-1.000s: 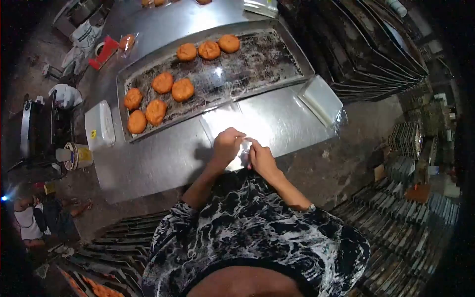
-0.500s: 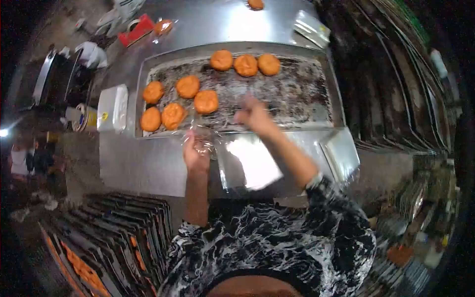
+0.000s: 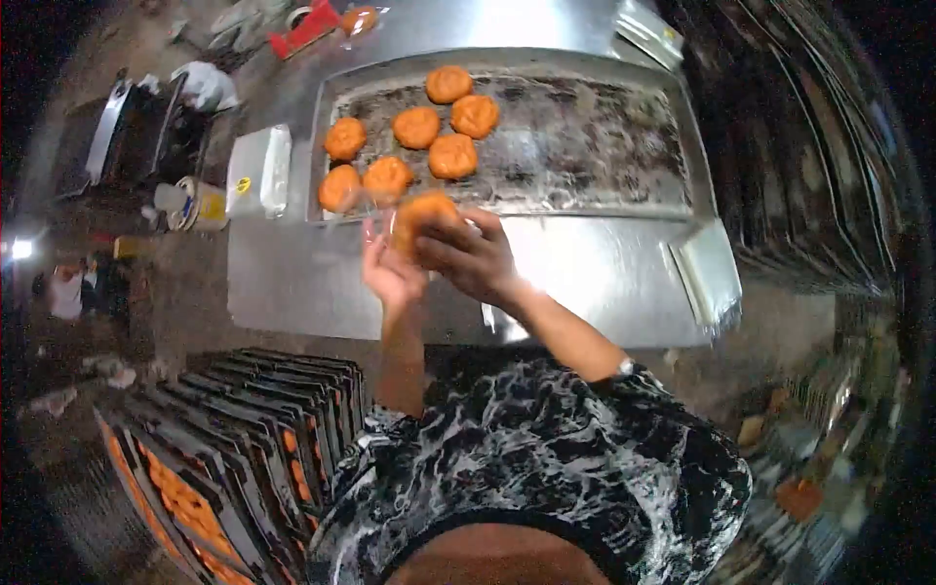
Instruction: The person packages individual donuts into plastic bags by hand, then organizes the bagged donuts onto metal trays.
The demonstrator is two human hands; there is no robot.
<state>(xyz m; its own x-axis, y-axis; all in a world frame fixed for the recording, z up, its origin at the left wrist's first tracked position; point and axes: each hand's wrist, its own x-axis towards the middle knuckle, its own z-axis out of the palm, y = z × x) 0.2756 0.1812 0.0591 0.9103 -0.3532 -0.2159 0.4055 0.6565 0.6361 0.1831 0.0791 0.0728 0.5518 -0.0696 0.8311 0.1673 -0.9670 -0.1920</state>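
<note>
My right hand [image 3: 476, 255] grips a round orange-brown bun [image 3: 425, 209] from above, just over the near edge of the metal tray [image 3: 585, 211]. My left hand [image 3: 395, 276] is closed around a clear plastic bag [image 3: 374, 216] at the bun's left side. Motion blur hides how far the bun is inside the bag. Several more buns lie on the tray's left half, one of them a glossy bun [image 3: 452, 156] just beyond my hands.
A stack of clear bags [image 3: 704, 273] lies at the table's right corner. White packs [image 3: 258, 172] sit left of the tray, and a red tape dispenser [image 3: 307, 27] is at the far left. Racks of dark trays [image 3: 234, 429] stand at lower left and along the right.
My right hand has come back from over the tray to my left hand, now with a bun. The far row went from three buns to two, which sit further left. The view shifted.
</note>
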